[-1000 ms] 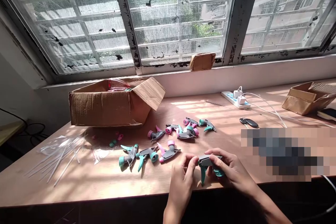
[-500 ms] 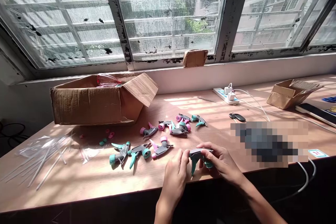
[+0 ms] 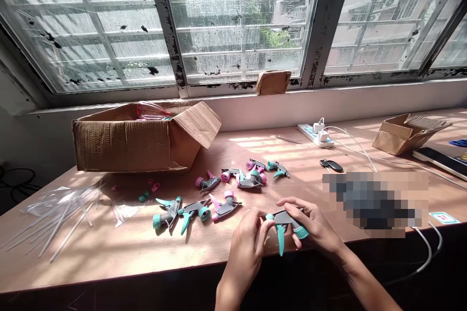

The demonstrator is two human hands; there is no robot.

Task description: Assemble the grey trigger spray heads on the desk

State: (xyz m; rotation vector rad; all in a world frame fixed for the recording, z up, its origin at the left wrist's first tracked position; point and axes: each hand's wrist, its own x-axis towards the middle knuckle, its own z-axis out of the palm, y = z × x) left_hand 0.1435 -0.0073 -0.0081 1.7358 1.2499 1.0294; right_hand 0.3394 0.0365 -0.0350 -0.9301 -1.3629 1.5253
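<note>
A grey and teal trigger sprayer head [image 3: 286,218] is held between both hands above the table's front edge, its teal trigger hanging down. My right hand [image 3: 315,226] grips the grey body from the right, near the teal screw collar. My left hand [image 3: 248,238] is closed at the other end, with thumb and fingers pinching the teal nozzle. Left of my hands lie a pink-and-grey sprayer head [image 3: 226,206] and a teal-and-grey sprayer head [image 3: 194,213]. Several more sprayer heads [image 3: 251,180] are grouped farther back.
A cardboard box [image 3: 122,146] with a clear red bottle [image 3: 151,110] stands at the back left. Thin tubes [image 3: 60,233] and small caps [image 3: 144,197] lie on the left. To the right are a power strip [image 3: 315,135], keys [image 3: 332,165], a small box [image 3: 396,136] and a blurred-out patch.
The sprayer head has shifted slightly right and down and now shows its nozzle end. My left thumb has moved onto the nozzle. The view has tilted slightly.
</note>
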